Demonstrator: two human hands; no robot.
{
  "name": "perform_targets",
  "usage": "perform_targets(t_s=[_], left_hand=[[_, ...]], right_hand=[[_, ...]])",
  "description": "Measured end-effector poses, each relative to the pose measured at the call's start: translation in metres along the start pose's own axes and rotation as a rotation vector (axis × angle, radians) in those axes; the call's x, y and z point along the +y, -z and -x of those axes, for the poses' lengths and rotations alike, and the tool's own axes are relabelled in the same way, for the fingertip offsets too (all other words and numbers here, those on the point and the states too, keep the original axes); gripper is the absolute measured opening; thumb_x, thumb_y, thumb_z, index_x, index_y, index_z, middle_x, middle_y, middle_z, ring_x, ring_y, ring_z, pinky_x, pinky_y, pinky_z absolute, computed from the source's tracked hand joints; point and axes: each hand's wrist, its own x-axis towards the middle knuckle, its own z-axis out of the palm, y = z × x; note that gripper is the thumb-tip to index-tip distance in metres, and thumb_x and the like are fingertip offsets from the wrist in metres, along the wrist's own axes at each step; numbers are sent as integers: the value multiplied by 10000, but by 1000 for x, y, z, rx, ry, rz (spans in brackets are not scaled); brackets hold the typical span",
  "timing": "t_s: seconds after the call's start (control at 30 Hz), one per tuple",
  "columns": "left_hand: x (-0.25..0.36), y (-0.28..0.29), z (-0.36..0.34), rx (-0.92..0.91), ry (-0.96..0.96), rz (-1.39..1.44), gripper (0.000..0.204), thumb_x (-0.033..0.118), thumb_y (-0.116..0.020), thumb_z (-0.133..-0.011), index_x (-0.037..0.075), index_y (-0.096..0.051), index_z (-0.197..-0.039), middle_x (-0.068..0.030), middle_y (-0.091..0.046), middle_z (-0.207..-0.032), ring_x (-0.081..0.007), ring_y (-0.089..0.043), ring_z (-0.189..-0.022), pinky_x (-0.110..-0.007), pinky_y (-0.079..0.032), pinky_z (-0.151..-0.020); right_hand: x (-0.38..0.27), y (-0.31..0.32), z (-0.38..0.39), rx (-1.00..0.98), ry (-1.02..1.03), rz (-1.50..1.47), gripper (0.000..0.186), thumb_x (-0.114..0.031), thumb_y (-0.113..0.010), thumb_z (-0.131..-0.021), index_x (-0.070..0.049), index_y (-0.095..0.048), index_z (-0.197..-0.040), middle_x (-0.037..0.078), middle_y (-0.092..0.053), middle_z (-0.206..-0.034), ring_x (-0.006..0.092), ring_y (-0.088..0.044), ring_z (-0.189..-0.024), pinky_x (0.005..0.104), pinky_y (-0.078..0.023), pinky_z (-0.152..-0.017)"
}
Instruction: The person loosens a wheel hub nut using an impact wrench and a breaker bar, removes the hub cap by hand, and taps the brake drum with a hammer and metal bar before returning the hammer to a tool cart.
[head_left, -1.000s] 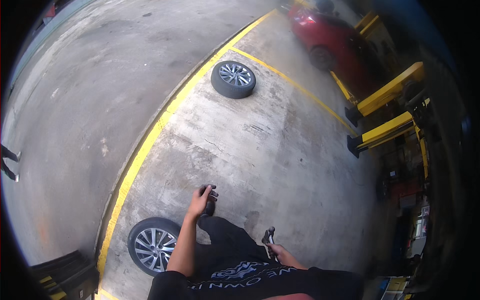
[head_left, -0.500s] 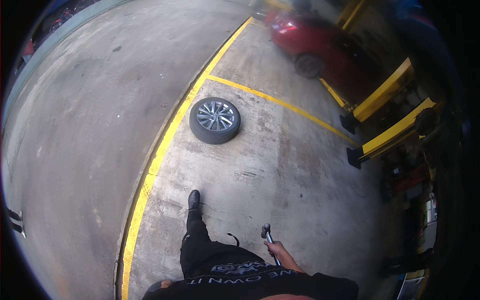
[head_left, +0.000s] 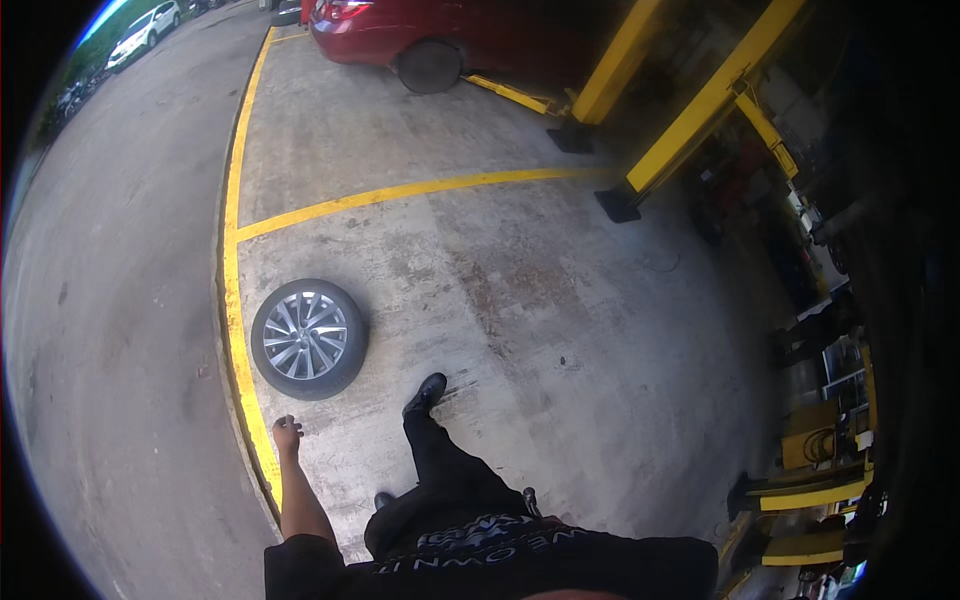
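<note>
A wheel (head_left: 308, 338) with a black tyre and a silver multi-spoke rim lies flat on the concrete, ahead and to the left. Just short of it, by the yellow line, my left hand (head_left: 288, 433) hangs from an outstretched arm, apart from the tyre. Its fingers are curled in; anything between them is too small to make out. At my front, the metal head of a hammer (head_left: 530, 496) shows past my black shirt. My right hand (head_left: 549, 518), on its handle, is almost wholly hidden by the shirt.
Yellow lines (head_left: 400, 190) mark the concrete floor (head_left: 560, 400). A red car (head_left: 400, 35) stands at the far side near yellow lift posts (head_left: 690, 110). More yellow lift parts (head_left: 810, 495) and shop equipment line the right. A white car (head_left: 146, 34) is parked far left.
I have stepped forward and turned, so the wheel is now closer and further left. My left arm has swung out into view. The hammer and right hand have drawn back behind my shirt.
</note>
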Motion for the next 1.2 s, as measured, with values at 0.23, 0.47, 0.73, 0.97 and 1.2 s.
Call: perform_targets(t_s=[0.23,0.47,0.73,0.97,1.2], left_hand=[[285,-258,-152,-176,-448,95,304,214,-509,-947,-60,-608,-1032,-127,-650,-796,-178,-622,-640,-283,-495,-562],[440,-548,-123,-907,-402,-5,268,235,-500,-966,10,-583,-1085,-100,-660,-832,-149,-627,-632,-250,-439,-552],[645,-837,-167,-1310,-889,-68,230,138,-559,-927,-36,-567,-1077,-112,-620,-877,-159,-625,-771,-276,-533,-613],[810,-1066,24,-1698,-1173,5,233,101,-666,-831,9,-607,-1037,-59,-634,-849,-154,-597,-786,-285,-463,-708],[869,-1153,302,-2147,-1473,520,419,124,-771,-722,32,-596,-1091,-101,-613,-1036,-234,-583,-988,-342,-456,-872]], right_hand=[[-135,40,-86,15,286,-82,404,-393,-650,-841,9,-635,-797,55,-589,-630,185,-587,-599,305,-432,-585],[-347,119,-129,297,75,-551,441,-464,-622,-838,-63,-558,-664,29,-529,-567,148,-510,-462,326,-407,-421],[-623,235,-118,700,302,-1016,411,-397,-642,-859,-65,-515,-654,10,-476,-536,123,-480,-432,300,-389,-413],[-732,330,-70,1016,235,-1330,442,-448,-551,-911,-98,-492,-646,-26,-430,-526,84,-403,-418,264,-321,-391],[-727,429,-1,1667,384,-1478,551,-513,-350,-973,-58,-490,-694,-2,-444,-523,86,-411,-404,248,-312,-376]])
